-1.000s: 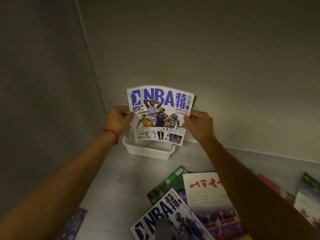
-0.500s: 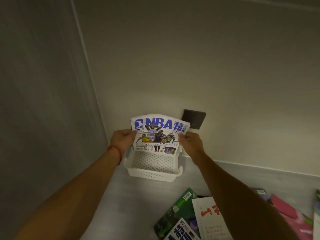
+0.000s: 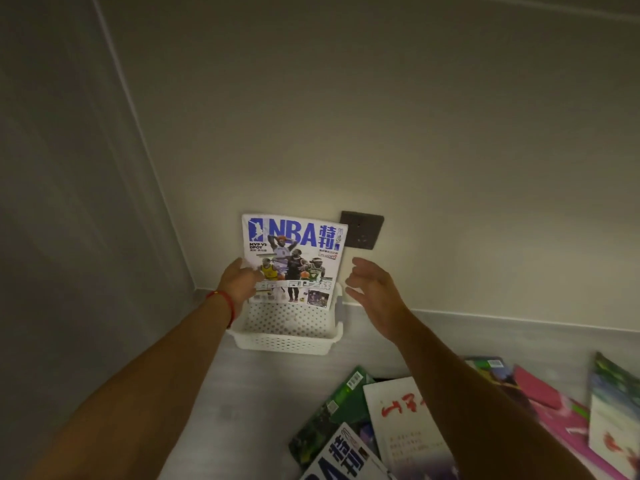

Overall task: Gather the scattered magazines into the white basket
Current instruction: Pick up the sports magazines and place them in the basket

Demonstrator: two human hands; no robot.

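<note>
An NBA magazine [image 3: 294, 251] stands upright in the white perforated basket [image 3: 287, 341], leaning back against the wall. My left hand [image 3: 239, 282] touches its lower left edge with relaxed fingers. My right hand [image 3: 372, 285] hovers just right of the magazine, fingers spread and holding nothing. More magazines lie scattered on the grey surface at the lower right: a green one [image 3: 329, 417], a white one with red characters [image 3: 401, 424], a second NBA issue [image 3: 346, 459] and pink ones [image 3: 554, 407].
The basket sits in the corner where the left wall [image 3: 86, 237] meets the back wall. A dark wall socket [image 3: 362, 230] is behind the magazine's top right corner. Another magazine [image 3: 613, 410] lies at the far right edge.
The magazine has gone down into the basket and now stands straight instead of bowed. My right hand has let go and pulled away to the right. My left hand loosened its grip.
</note>
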